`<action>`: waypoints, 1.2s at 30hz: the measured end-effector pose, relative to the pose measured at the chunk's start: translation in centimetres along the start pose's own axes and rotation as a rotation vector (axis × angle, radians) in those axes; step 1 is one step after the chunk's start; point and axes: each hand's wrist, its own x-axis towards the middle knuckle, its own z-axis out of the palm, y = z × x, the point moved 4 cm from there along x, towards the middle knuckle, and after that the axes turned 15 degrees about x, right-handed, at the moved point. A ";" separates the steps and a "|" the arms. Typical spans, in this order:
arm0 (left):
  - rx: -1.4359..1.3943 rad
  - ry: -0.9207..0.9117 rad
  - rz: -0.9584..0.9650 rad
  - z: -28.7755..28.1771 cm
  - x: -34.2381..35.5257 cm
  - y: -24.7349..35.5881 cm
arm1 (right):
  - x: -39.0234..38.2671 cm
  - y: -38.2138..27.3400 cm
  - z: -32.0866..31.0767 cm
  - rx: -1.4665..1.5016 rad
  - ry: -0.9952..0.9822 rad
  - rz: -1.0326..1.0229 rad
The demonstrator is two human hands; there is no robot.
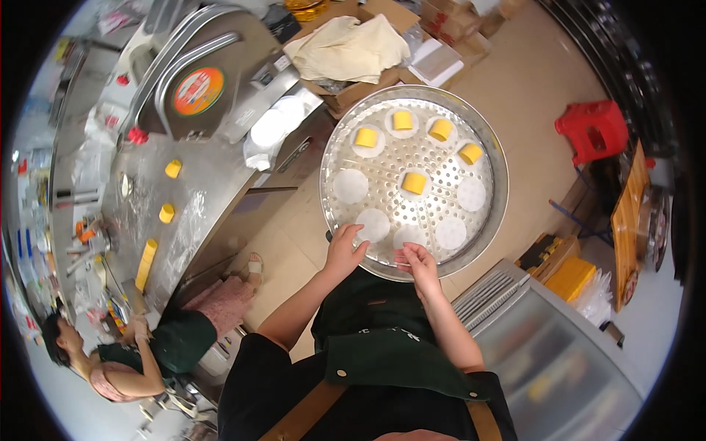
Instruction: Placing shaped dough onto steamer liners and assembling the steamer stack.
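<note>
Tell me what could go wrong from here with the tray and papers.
The tray seems to have only the left hand at its near rim; it could tip and roll the yellow pieces off. The paper at the right hand is thin and may fold or overlap the next paper round.

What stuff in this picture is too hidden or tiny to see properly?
- Head view: the near rim of the round perforated steamer tray is covered by the left hand and right hand.
- Whether the right hand's fingertips pinch a paper round: too small to tell.
- The far-left counter clutter is squeezed and blurred by the fisheye edge.
- The cloth hides what is in the cardboard box.
</note>
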 end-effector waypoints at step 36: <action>0.053 0.656 -0.671 -20.6 -14.6 -28.7 | 5.8 12.3 25.0 -0.538 -0.485 -0.189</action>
